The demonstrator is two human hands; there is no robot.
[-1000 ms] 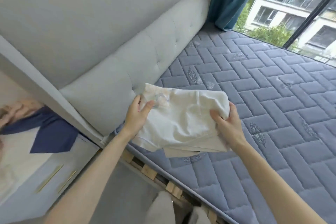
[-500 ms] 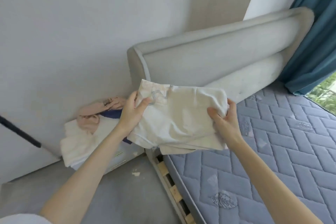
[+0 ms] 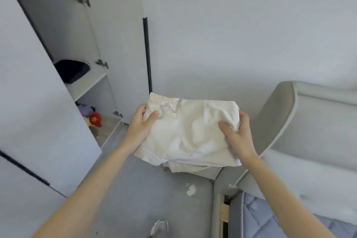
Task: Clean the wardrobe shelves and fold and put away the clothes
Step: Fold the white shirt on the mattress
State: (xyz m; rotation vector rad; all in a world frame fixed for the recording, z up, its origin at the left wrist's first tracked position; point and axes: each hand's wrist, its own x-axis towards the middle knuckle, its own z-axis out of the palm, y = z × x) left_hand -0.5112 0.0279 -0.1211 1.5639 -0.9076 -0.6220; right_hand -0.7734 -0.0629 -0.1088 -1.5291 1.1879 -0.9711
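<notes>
The left hand grips the left edge of the folded clothes, thumb on top and fingers underneath. The right hand clamps the right edge the same way. The white stack hangs in the air over the floor, between the wardrobe on the left and the headboard on the right, touching neither. A door stands open just beside the left forearm. A second door, with a black handle, lies back towards the wall. A shelf holds a dark garment, and a red cap lies in the compartment below. The grey floor has a white fleck. A quilted mattress corner shows at lower right.
</notes>
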